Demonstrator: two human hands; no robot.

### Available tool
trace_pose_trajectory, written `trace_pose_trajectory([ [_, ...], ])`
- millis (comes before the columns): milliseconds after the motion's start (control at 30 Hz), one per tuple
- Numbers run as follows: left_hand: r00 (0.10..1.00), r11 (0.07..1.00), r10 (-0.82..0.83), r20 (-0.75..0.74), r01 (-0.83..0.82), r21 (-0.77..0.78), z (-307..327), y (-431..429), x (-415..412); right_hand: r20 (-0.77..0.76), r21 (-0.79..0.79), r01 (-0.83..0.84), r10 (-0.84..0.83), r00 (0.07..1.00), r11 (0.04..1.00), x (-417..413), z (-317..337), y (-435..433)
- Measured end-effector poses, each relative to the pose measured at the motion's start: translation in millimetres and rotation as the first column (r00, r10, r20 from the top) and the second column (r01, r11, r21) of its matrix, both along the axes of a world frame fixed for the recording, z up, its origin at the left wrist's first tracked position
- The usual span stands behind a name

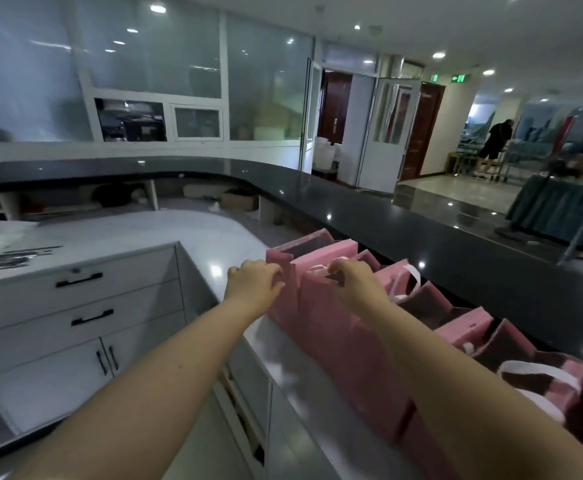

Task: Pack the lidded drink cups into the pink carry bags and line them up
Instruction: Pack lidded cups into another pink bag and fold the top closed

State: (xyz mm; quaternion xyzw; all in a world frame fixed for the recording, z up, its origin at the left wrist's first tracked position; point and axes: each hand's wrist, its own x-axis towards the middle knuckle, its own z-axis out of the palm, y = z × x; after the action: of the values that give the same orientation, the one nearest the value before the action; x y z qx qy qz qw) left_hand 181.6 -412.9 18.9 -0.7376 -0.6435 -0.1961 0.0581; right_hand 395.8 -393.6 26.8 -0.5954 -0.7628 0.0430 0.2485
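Several pink carry bags stand in a row on the white lower counter (293,372), against the raised black counter. My left hand (253,282) pinches the left top edge of one pink bag (328,327) near the far end of the row. My right hand (350,277) grips the same bag's top by its white handle. Another open pink bag (283,252) stands just behind it. More pink bags (470,332) with white handles run toward me on the right. No drink cup is visible; the bags' insides are dark.
A glossy black raised counter (404,220) runs along the right of the bags. White drawers and cupboards (82,317) stand at the left with floor between. A person stands far off at the back right (496,140) beside trolleys.
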Motion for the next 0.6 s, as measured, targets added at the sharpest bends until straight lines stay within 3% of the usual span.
trace_pose_trajectory([
  [200, 0.999, 0.999, -0.031, 0.036, 0.032, -0.022, -22, 54, -15, 0.041, -0.019, 0.033, -0.032, 0.999, 0.999, -15, 5, 68],
  [367, 0.996, 0.993, -0.083, -0.018, 0.081, -0.084, -32, 109, -18, 0.116, -0.025, 0.102, -0.099, 0.988, 0.994, 5, 7, 140],
  [500, 0.993, 0.991, -0.114, -0.036, 0.111, -0.073, -54, 151, -22, 0.233, -0.162, 0.170, -0.129, 0.964, 0.972, 25, -3, 198],
  [600, 0.984, 0.997, -0.076, -0.161, 0.071, -0.035, -63, 188, -20, 0.260, -0.292, 0.142, -0.064, 0.963, 0.946, 38, -14, 237],
])
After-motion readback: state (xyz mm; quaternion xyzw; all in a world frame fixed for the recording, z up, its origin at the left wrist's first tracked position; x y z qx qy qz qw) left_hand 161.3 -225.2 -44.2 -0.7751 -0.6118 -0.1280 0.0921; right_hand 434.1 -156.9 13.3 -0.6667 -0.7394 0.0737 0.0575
